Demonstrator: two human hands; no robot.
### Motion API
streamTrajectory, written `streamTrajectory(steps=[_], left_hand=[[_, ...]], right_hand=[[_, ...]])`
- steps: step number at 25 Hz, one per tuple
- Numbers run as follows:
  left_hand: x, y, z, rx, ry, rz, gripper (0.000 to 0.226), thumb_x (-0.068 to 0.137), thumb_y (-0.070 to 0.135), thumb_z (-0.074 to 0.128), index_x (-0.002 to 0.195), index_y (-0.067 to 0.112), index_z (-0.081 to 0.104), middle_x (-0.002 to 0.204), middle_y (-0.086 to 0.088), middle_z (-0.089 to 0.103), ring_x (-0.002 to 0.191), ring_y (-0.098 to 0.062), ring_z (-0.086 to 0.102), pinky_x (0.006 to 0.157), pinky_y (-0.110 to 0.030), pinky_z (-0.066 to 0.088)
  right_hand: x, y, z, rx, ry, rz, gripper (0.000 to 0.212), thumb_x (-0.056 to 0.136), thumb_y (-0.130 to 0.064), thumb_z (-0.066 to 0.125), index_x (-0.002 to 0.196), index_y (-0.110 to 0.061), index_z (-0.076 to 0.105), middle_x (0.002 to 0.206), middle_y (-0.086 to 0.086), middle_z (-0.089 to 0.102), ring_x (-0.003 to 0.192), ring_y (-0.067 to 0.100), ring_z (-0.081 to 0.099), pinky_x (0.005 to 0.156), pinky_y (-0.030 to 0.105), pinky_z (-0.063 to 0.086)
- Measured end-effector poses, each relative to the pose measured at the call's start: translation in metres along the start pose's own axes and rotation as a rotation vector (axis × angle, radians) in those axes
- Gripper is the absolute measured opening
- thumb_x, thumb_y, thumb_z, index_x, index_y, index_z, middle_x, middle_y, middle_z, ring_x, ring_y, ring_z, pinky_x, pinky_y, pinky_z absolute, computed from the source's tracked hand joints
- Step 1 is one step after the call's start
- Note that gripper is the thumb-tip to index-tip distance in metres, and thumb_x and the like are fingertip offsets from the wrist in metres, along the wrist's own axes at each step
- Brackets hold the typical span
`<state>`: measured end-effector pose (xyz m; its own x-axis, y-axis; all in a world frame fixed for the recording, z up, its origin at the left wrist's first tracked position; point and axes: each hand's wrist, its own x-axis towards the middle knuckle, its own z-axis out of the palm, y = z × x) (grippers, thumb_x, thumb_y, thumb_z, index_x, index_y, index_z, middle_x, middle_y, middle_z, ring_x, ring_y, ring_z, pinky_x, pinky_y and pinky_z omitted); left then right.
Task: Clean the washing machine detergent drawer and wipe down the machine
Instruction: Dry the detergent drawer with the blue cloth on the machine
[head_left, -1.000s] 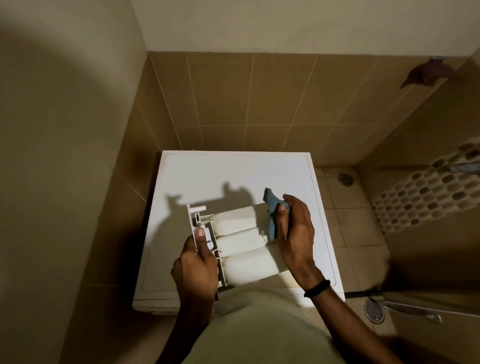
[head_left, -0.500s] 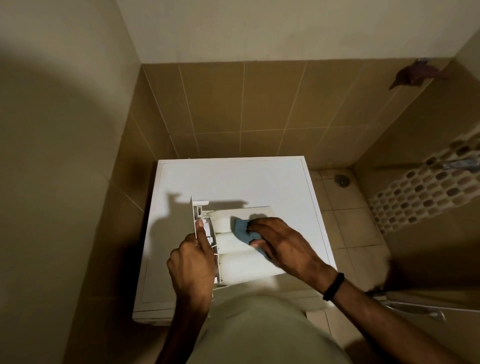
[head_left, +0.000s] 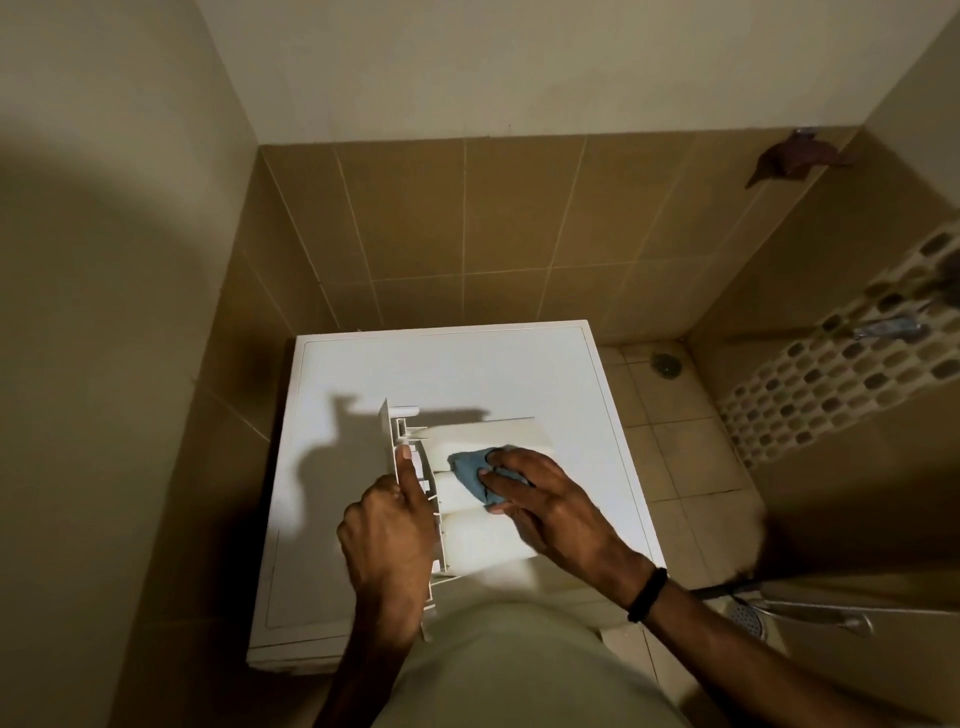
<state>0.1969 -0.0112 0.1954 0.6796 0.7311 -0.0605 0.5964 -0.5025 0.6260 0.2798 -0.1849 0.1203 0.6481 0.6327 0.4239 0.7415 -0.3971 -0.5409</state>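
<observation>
Grasps a bunched blue cloth (head_left: 470, 473) under the bent fingertips of the right hand (head_left: 550, 504), pressing it onto the middle hump of the detergent drawer (head_left: 493, 545). Could lose the cloth mid-stroke: little fabric under the fingers, smooth rounded plastic beneath, so liable to slip off onto bare plastic under a hard push.

Just left of that grip, clenches the drawer's upright front panel (head_left: 387, 436) in the left hand (head_left: 389, 545). Could tip or skate the drawer across the washing machine (head_left: 441, 374) top beneath both grips, toward the near edge, on any slackening of that clamp against sideways wiping pressure. Might also strain the thin panel.

Pose: right palm down, wrist low, reaching in from the right. Left thumb laid straight along the panel, remaining fingers hidden behind it, apparently wrapped round.
</observation>
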Motion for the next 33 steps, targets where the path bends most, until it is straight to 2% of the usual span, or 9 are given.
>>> streamTrajectory(steps=[5, 7, 12, 17, 21, 24, 27, 30, 33], left_hand=[[0.012, 0.005, 0.002, -0.014, 0.086, 0.004, 0.073, 0.107, 0.049, 0.033, 0.07, -0.004, 0.068, 0.074, -0.031, 0.069, 0.074, -0.05, 0.065, 0.069, -0.045, 0.047], [0.013, 0.004, -0.003, -0.018, 0.11, 0.008, 0.076, 0.106, 0.051, 0.03, 0.069, -0.004, 0.066, 0.074, -0.032, 0.068, 0.073, -0.051, 0.065, 0.069, -0.047, 0.047], [0.01, 0.001, -0.003, -0.034, 0.109, -0.023, 0.079, 0.108, 0.054, 0.029, 0.066, -0.002, 0.065, 0.072, -0.031, 0.068, 0.073, -0.05, 0.065, 0.07, -0.047, 0.047], [0.013, 0.014, 0.003, -0.013, 0.077, 0.043, 0.068, 0.107, 0.044, 0.039, 0.072, -0.006, 0.07, 0.074, -0.034, 0.069, 0.072, -0.052, 0.066, 0.069, -0.047, 0.049], [0.012, 0.005, 0.001, -0.049, 0.097, 0.003, 0.08, 0.107, 0.056, 0.028, 0.068, -0.001, 0.068, 0.075, -0.03, 0.07, 0.075, -0.05, 0.066, 0.073, -0.047, 0.049], [0.013, 0.002, 0.001, -0.057, 0.089, -0.04, 0.081, 0.106, 0.06, 0.023, 0.067, 0.003, 0.065, 0.075, -0.028, 0.069, 0.078, -0.05, 0.065, 0.073, -0.047, 0.047], [0.015, 0.003, 0.002, -0.087, 0.083, -0.07, 0.068, 0.108, 0.05, 0.033, 0.07, 0.002, 0.063, 0.081, -0.03, 0.069, 0.082, -0.051, 0.065, 0.076, -0.048, 0.047], [0.018, 0.013, 0.004, -0.091, 0.091, -0.064, 0.064, 0.11, 0.042, 0.037, 0.075, -0.002, 0.066, 0.085, -0.033, 0.069, 0.086, -0.052, 0.065, 0.08, -0.05, 0.048], [0.025, 0.019, 0.004, -0.086, 0.084, -0.027, 0.063, 0.111, 0.038, 0.038, 0.075, -0.006, 0.067, 0.085, -0.035, 0.069, 0.084, -0.053, 0.066, 0.078, -0.05, 0.048]], right_hand=[[0.028, -0.041, 0.021, 0.039, -0.02, -0.078, 0.042, 0.086, 0.017, 0.061, 0.125, 0.001, 0.067, 0.133, 0.018, 0.062, 0.131, 0.032, 0.054, 0.114, 0.04, 0.04], [0.016, -0.011, 0.0, -0.051, -0.034, -0.087, 0.044, 0.088, 0.014, 0.055, 0.127, -0.003, 0.067, 0.136, 0.015, 0.06, 0.131, 0.031, 0.054, 0.114, 0.039, 0.041], [-0.003, 0.02, -0.015, -0.09, 0.095, 0.217, 0.037, 0.09, 0.002, 0.067, 0.125, -0.008, 0.069, 0.133, 0.006, 0.062, 0.121, 0.025, 0.061, 0.103, 0.036, 0.051], [0.02, -0.034, 0.023, 0.019, -0.042, -0.08, 0.051, 0.085, 0.019, 0.063, 0.131, -0.004, 0.063, 0.137, 0.015, 0.06, 0.134, 0.031, 0.051, 0.113, 0.042, 0.041], [-0.001, 0.016, -0.016, -0.006, -0.073, 0.077, 0.046, 0.094, 0.006, 0.057, 0.136, -0.012, 0.062, 0.147, 0.006, 0.053, 0.142, 0.02, 0.043, 0.115, 0.043, 0.039], [-0.01, 0.024, -0.03, -0.034, 0.047, 0.169, 0.036, 0.094, -0.002, 0.061, 0.128, -0.01, 0.068, 0.137, 0.001, 0.059, 0.129, 0.018, 0.056, 0.102, 0.04, 0.051], [-0.004, 0.007, -0.031, -0.049, 0.187, 0.253, 0.035, 0.094, -0.001, 0.063, 0.127, -0.01, 0.068, 0.136, 0.003, 0.06, 0.128, 0.018, 0.056, 0.105, 0.035, 0.05], [0.0, -0.026, -0.007, -0.041, 0.133, 0.095, 0.042, 0.089, 0.01, 0.062, 0.128, -0.005, 0.066, 0.134, 0.013, 0.06, 0.132, 0.028, 0.053, 0.111, 0.042, 0.043], [0.004, -0.047, 0.021, -0.057, -0.036, -0.139, 0.034, 0.094, -0.005, 0.065, 0.128, -0.005, 0.066, 0.131, 0.014, 0.064, 0.128, 0.033, 0.055, 0.113, 0.046, 0.039]])
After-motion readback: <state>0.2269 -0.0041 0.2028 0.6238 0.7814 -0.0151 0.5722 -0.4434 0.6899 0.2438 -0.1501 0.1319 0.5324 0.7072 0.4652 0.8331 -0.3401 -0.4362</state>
